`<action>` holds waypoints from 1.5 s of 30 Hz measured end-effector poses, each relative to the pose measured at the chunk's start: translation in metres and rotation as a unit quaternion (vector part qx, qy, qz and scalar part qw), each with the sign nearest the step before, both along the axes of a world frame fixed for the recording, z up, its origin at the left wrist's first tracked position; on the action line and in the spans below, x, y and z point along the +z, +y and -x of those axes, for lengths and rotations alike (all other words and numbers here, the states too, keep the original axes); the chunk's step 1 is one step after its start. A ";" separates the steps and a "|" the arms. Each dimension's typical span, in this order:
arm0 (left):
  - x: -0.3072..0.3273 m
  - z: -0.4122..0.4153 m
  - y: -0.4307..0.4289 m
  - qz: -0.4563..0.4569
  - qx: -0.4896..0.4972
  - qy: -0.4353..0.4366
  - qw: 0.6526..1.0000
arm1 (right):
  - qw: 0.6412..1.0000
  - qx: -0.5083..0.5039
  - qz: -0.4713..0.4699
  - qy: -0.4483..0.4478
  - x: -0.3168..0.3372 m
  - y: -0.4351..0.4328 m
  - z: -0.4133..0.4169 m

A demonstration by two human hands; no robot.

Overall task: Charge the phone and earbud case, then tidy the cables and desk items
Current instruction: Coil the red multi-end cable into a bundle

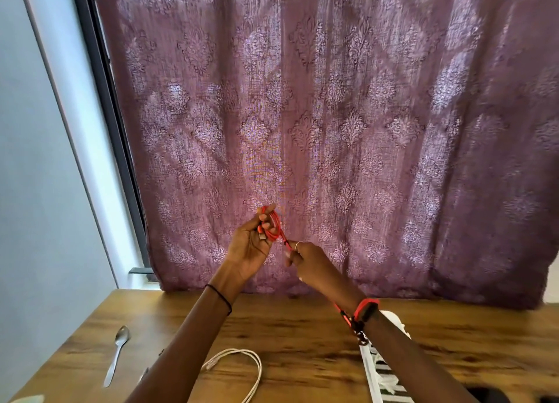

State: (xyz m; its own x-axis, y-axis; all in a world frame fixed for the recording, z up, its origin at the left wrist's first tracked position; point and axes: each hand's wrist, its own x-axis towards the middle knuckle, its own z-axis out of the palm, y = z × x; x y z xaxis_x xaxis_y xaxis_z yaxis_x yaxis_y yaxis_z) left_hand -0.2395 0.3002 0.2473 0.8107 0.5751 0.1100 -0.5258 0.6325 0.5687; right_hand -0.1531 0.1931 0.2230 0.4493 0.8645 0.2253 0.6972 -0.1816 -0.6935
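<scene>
My left hand (252,245) is raised above the wooden desk (302,327) and grips a coiled red cable (273,227), with its metal plug lying in the palm. Just to the right, my right hand (305,259) pinches the loose run of that same red cable; the cable passes under the wrist and its end hangs by the red wristband. A white cable (242,369) lies looped on the desk near the front. The white power strip (384,372) lies at the right, partly hidden by my right arm. A dark flat object (487,395) shows at the bottom right edge.
A metal spoon (116,354) lies on the desk's left side. A pale object (28,399) peeks in at the bottom left corner. A purple patterned curtain (332,115) hangs behind the desk, with a dark window frame (106,100) and a white wall to its left.
</scene>
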 end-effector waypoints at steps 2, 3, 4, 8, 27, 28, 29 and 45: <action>0.000 -0.001 0.002 -0.013 0.010 0.008 1.000 | 0.999 -0.002 0.022 -0.035 -0.005 -0.001 0.001; -0.001 -0.001 0.002 -0.030 0.018 0.018 0.999 | 0.998 -0.004 0.030 -0.057 -0.006 -0.002 0.002; -0.002 -0.002 0.001 -0.053 0.030 0.033 0.998 | 0.995 -0.009 0.042 -0.088 -0.006 -0.003 0.002; -0.008 -0.006 0.001 -0.183 0.129 0.098 0.970 | 0.968 -0.008 0.104 -0.228 -0.007 -0.009 0.007; -0.022 0.003 -0.015 -0.726 0.238 0.356 0.538 | 0.914 0.053 0.088 -0.393 0.041 -0.037 -0.020; -0.022 0.003 -0.015 -0.734 0.229 0.359 0.529 | 0.908 0.063 0.086 -0.405 0.042 -0.037 -0.023; -0.021 0.002 -0.015 -0.739 0.219 0.362 0.524 | 0.903 0.069 0.089 -0.415 0.044 -0.037 -0.026; -0.011 0.006 -0.030 -0.601 0.007 0.233 0.765 | 0.789 0.038 -0.099 -0.605 0.045 -0.055 -0.035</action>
State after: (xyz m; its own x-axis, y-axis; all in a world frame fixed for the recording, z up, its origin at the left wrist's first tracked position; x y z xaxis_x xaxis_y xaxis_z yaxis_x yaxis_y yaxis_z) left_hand -0.2458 0.2698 0.2365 0.9178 0.2946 0.2660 -0.0903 -0.4977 0.8626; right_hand -0.1179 0.1379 0.2684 -0.2499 0.7724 0.5839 0.8741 -0.0795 0.4793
